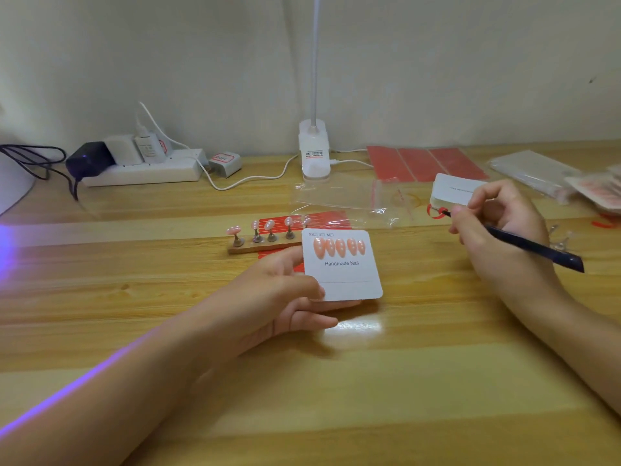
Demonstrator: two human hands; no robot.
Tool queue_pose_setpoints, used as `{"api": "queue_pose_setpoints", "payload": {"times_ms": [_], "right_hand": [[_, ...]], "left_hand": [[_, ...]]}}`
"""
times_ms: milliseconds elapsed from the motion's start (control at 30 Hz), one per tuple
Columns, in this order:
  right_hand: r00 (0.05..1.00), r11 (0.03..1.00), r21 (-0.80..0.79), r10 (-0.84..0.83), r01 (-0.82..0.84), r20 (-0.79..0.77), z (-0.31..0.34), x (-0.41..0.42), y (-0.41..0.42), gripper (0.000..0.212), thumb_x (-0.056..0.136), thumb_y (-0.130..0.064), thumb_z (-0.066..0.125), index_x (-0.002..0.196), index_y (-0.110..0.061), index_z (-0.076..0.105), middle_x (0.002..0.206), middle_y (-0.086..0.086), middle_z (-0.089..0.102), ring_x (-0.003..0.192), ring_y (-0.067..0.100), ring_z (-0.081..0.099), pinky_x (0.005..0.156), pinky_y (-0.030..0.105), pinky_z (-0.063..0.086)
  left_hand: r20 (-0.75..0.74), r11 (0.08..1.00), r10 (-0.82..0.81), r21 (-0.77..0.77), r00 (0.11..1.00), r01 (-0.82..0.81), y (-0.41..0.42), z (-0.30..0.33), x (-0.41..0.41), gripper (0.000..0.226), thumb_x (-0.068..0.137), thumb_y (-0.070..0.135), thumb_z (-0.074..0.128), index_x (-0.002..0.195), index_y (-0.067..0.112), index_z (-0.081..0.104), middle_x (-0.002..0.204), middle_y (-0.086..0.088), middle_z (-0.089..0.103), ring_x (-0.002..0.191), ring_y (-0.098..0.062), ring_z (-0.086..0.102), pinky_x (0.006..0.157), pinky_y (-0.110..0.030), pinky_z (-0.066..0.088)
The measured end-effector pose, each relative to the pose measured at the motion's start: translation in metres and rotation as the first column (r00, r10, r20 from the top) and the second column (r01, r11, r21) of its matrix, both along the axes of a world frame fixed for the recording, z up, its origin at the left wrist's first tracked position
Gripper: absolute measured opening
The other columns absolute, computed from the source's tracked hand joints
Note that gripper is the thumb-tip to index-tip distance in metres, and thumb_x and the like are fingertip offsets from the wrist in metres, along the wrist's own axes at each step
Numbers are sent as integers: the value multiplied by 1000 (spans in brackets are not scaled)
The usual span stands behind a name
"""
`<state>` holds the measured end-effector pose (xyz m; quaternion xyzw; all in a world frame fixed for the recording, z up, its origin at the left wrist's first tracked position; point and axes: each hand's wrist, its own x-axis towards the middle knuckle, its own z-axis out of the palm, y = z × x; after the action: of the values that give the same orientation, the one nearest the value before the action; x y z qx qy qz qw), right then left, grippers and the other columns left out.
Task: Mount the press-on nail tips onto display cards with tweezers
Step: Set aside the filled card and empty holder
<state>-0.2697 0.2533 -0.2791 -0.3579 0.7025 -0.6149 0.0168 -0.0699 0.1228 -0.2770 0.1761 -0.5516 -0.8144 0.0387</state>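
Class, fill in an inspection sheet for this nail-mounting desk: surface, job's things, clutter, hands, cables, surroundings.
Surface: wooden desk, glare patch near the card.
Job's things: display card carrying five pink nail tips; wooden stand with more tips; red adhesive sheets; stack of blank cards.
Clutter: clear zip bags.
Hands: left hand holds the card; right hand holds dark tweezers.
Cables: power strip with plugged adapters; white lamp cable.
Surroundings: clip lamp, plain wall.
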Motion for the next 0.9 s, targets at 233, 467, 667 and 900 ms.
{"api": "queue_pose_setpoints", "payload": {"times_ms": [233, 467, 667, 900], "right_hand": [[990, 949, 314, 56, -12, -132, 6, -7, 2, 16, 87, -21, 59, 77, -24, 46, 77, 5, 63, 68, 17, 57, 53, 24, 41], [916, 889, 454, 134, 57, -378, 35, -14, 10, 13, 82, -37, 57, 79, -27, 50, 64, -10, 66, 57, 2, 58, 53, 22, 41], [944, 886, 393, 313, -247, -110, 32, 0, 6, 42, 83, -62, 34, 84, -27, 58, 67, -7, 71, 45, 16, 64, 52, 19, 48], [800, 759, 539, 552, -366, -235, 2, 31, 2, 39, 67, -67, 53, 82, -32, 55, 85, -6, 68, 79, 9, 65, 75, 31, 50]], "left_hand": [[93, 997, -55, 65, 994, 49, 0, 10, 4, 55, 84, -17, 47, 126, 18, 46, 112, -13, 67, 100, -24, 66, 57, -20, 56], [165, 997, -34, -66, 986, 46, -3, 14, 8, 43, 86, -7, 54, 115, 25, 50, 108, -4, 70, 98, -16, 67, 53, -19, 55], [261, 946, 27, -318, 965, 59, -3, 18, 11, 34, 88, 5, 57, 108, 32, 48, 93, -3, 74, 80, -19, 71, 45, -18, 50], [407, 835, 141, -539, 903, 113, 1, 29, 13, 61, 85, 29, 63, 113, 47, 12, 69, -5, 72, 45, -19, 64, 39, -19, 45]]}}
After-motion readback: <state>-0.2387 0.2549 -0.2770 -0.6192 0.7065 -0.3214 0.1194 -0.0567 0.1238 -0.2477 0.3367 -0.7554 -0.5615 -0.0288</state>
